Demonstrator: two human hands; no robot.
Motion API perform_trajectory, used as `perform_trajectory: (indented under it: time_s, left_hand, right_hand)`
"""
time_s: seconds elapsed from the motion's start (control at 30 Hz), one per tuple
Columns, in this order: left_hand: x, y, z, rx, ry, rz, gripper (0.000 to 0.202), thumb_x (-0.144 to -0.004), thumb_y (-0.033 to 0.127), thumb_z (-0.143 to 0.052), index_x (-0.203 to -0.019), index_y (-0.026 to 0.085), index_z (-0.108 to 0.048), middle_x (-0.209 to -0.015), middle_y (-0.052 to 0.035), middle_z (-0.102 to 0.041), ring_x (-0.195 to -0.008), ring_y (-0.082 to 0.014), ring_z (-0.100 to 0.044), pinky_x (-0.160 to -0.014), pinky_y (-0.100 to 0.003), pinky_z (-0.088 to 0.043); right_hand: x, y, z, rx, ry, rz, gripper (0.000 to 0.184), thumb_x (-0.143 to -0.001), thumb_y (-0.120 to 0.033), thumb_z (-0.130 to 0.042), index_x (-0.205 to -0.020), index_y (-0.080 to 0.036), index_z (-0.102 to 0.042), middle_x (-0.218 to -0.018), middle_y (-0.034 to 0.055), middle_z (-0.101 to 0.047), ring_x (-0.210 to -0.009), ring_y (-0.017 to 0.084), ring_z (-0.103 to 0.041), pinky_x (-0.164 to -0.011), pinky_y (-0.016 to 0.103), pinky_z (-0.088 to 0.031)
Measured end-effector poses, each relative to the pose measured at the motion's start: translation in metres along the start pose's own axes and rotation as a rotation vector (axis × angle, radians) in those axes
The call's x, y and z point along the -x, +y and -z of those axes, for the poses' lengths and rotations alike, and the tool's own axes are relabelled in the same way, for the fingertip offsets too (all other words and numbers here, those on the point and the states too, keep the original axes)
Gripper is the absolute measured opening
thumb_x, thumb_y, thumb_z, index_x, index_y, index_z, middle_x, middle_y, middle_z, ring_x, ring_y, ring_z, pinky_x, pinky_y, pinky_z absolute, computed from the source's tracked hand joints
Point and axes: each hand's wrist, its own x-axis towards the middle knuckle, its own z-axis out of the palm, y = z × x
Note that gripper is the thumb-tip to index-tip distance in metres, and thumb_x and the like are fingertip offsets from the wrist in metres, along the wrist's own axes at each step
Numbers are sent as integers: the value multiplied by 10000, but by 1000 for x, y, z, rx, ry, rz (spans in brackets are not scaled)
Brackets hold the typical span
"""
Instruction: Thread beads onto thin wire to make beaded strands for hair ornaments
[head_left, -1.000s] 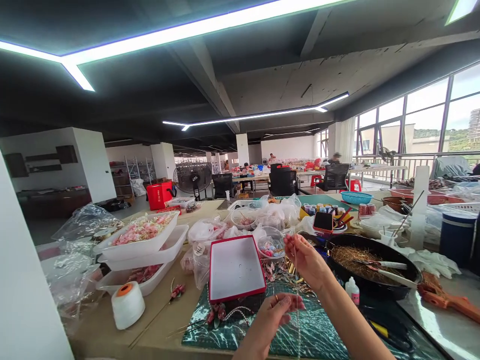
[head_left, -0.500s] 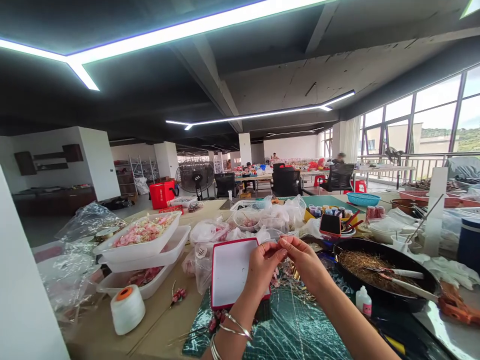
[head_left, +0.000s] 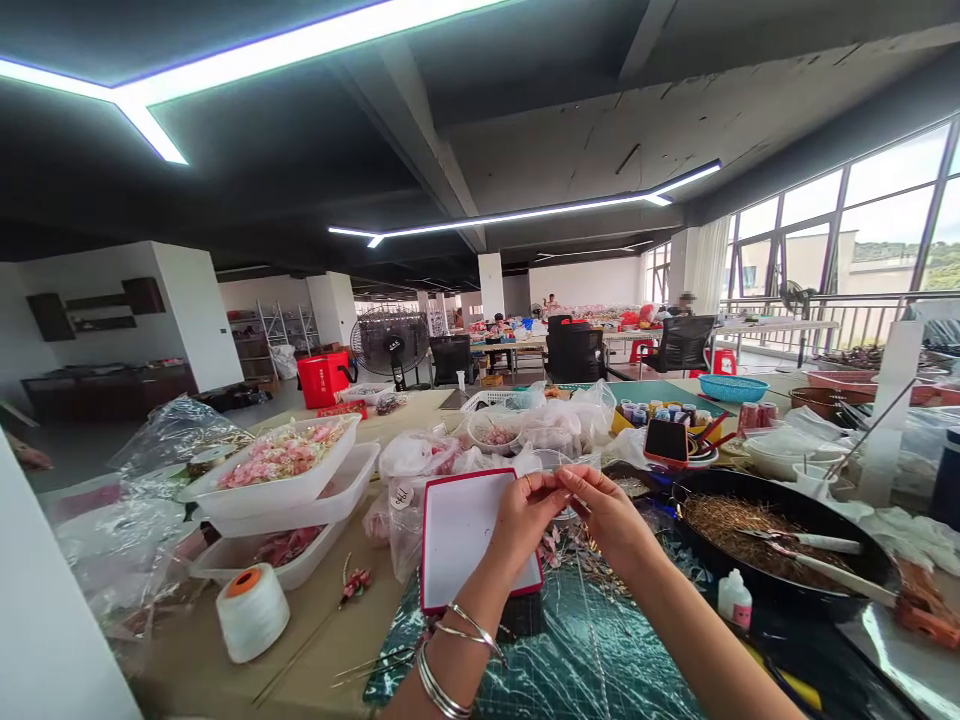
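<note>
My left hand (head_left: 527, 525) and my right hand (head_left: 606, 518) meet at the fingertips above the right edge of a white box lid with a red rim (head_left: 424, 540). Both hands pinch a thin pale strand (head_left: 581, 600), which hangs down towards a green cutting mat under clear plastic (head_left: 585, 650). I cannot tell whether the strand is thread or wire. Metal bangles (head_left: 450, 670) circle my left wrist. Behind my fingertips stands a small clear bowl (head_left: 559, 462).
To the left are stacked white trays of pink petals (head_left: 281, 470) and a white thread spool (head_left: 253, 612). A black pan of golden fibres (head_left: 780, 540) sits to the right. Plastic bags (head_left: 420, 455) crowd the table behind. Co-workers sit at distant tables.
Since a second ago my left hand has risen from over the mat to meet my right hand at the fingertips. The view has also tilted slightly.
</note>
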Motion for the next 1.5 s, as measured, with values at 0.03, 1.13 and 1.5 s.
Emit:
perform_trajectory:
  time_s: [0.03,1.13,1.5]
  left_hand:
    - [-1,1,1,6,3,3,149,-661,270,-650,-742,145,-646,-690,-14,-607,-664,-122,-515,-649,-245,-395]
    - [-15,-13,25,4,48,84,142,-639,289,-661,-709,171,-622,-709,-6,-613,-651,-105,-527,-632,-228,-394]
    - [-15,-20,26,-8,67,75,188,-621,333,-663,-685,167,-599,-648,-7,-610,-615,-133,-549,-612,-266,-420]
  right_hand:
    - [-1,1,1,3,3,-3,92,-672,-298,-658,-737,-234,-643,-701,-38,-596,-713,118,-496,-691,229,-378]
    - [2,16,16,323,-126,-27,198,-718,-354,-605,-815,-187,-648,-708,-5,-618,-634,122,-483,-594,240,-344]
    - [-7,23,22,438,-106,40,238,-683,-429,-604,-710,-193,-613,-668,-1,-601,-644,166,-497,-580,274,-336]
